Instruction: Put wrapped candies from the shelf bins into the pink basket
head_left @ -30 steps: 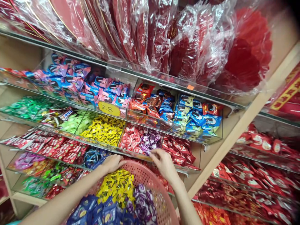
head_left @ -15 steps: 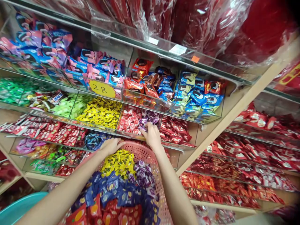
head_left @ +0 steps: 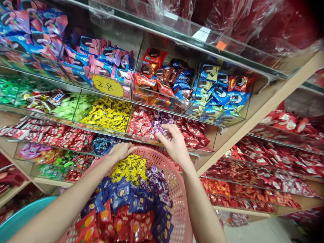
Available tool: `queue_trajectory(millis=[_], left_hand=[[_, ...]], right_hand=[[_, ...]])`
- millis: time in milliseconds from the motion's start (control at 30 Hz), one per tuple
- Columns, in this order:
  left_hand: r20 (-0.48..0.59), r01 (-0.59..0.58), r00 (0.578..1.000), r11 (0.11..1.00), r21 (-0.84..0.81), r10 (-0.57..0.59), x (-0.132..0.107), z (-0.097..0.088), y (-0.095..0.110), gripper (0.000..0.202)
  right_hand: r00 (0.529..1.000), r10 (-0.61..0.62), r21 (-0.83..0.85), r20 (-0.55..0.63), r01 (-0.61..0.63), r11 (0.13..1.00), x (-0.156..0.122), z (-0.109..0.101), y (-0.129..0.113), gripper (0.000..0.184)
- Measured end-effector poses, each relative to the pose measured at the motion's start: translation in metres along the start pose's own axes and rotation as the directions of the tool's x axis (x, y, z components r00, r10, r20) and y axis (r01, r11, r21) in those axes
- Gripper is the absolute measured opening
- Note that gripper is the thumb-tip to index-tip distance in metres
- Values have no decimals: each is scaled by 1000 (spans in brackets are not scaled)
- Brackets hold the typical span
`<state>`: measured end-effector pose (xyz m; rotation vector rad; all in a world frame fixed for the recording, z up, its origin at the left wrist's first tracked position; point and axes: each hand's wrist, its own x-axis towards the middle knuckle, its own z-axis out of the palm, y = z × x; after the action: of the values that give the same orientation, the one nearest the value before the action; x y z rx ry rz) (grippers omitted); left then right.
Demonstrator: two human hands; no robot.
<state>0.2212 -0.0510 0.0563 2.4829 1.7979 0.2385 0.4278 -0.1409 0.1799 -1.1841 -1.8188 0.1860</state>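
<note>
My left hand [head_left: 122,151] is closed over the far rim of a pink perforated plastic basket [head_left: 181,189]. Inside the basket lie yellow-wrapped candies [head_left: 129,169], purple-and-white candies [head_left: 157,182], dark blue packets [head_left: 124,192] and red packets [head_left: 123,224]. Above the basket's right rim, my right hand [head_left: 174,143] pinches purple-wrapped candy [head_left: 157,128] at the front of a shelf compartment. Red-and-white candies [head_left: 140,123] fill the left of that compartment, with more purple ones behind. How many pieces my fingers hold is hard to see.
Glass shelf fronts [head_left: 157,101] run across, with snack packets [head_left: 217,91] above and a yellow price tag [head_left: 107,86] reading 28. A slanting wooden upright [head_left: 253,121] stands right. A turquoise tub [head_left: 27,216] sits low left.
My right hand has drawn back slightly to the right, with purple candy now showing at its fingertips. My left hand keeps its hold on the basket rim. The view has shifted a little.
</note>
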Motion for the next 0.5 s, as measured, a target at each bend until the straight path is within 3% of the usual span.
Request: queue_trajectory(millis=[67, 133, 200, 267, 367, 500], left_hand=[[11, 7, 1000, 1000, -25, -6, 0, 0, 1, 62], [21, 11, 1000, 999, -35, -11, 0, -1, 2, 61], [19, 6, 1000, 1000, -18, -5, -1, -3, 5, 62], [18, -6, 1000, 1000, 1, 6, -1, -5, 7, 63], [24, -16, 1000, 1000, 14, 15, -1, -8, 10, 66], [6, -38, 999, 999, 34, 38, 0, -8, 11, 66]], right_hand=[[983, 24, 145, 182, -51, 988, -12, 4, -2, 32], [935, 48, 241, 352, -140, 960, -28, 18, 7, 33], [901, 90, 264, 424, -218, 940, -45, 37, 28, 36], [855, 164, 189, 492, -289, 939, -60, 55, 52, 42], [848, 258, -7, 462, -288, 958, -74, 70, 81, 33], [805, 352, -287, 479, -235, 929, -80, 70, 93, 19]])
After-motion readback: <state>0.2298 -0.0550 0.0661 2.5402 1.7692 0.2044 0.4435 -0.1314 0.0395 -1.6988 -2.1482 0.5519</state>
